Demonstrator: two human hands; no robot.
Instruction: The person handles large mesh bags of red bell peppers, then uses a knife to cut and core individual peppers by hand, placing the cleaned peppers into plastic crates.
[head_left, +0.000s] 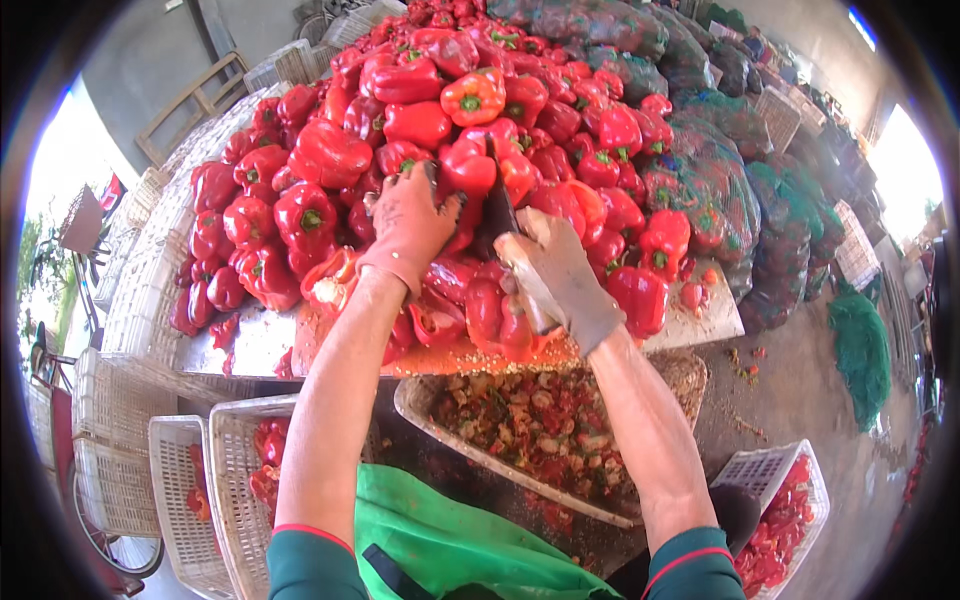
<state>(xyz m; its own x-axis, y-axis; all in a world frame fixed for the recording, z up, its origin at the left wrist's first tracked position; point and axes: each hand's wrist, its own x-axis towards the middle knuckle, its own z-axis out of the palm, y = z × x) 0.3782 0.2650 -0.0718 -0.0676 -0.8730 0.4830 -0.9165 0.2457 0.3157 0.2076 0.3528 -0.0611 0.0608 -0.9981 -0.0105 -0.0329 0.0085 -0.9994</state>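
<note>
My left hand (409, 229), in a worn orange glove, reaches onto a heap of red bell peppers (330, 154). Its fingers are spread against the peppers, and I see nothing gripped in it. My right hand (559, 270), in a dirty grey-and-orange glove, is closed around the pale handle of a knife (498, 201). The dark blade points away from me, close beside a whole red pepper (466, 166). Below the hands, cut peppers (437, 319) lie on an orange board (442, 358) strewn with seeds.
Under the table edge stands a trough (480, 450) of pepper cores and scraps. White plastic crates (232, 450) are at left, and another crate (814, 487) of cut peppers is at lower right. Filled mesh sacks (705, 187) pile up at right, near a green net (859, 352) on the floor.
</note>
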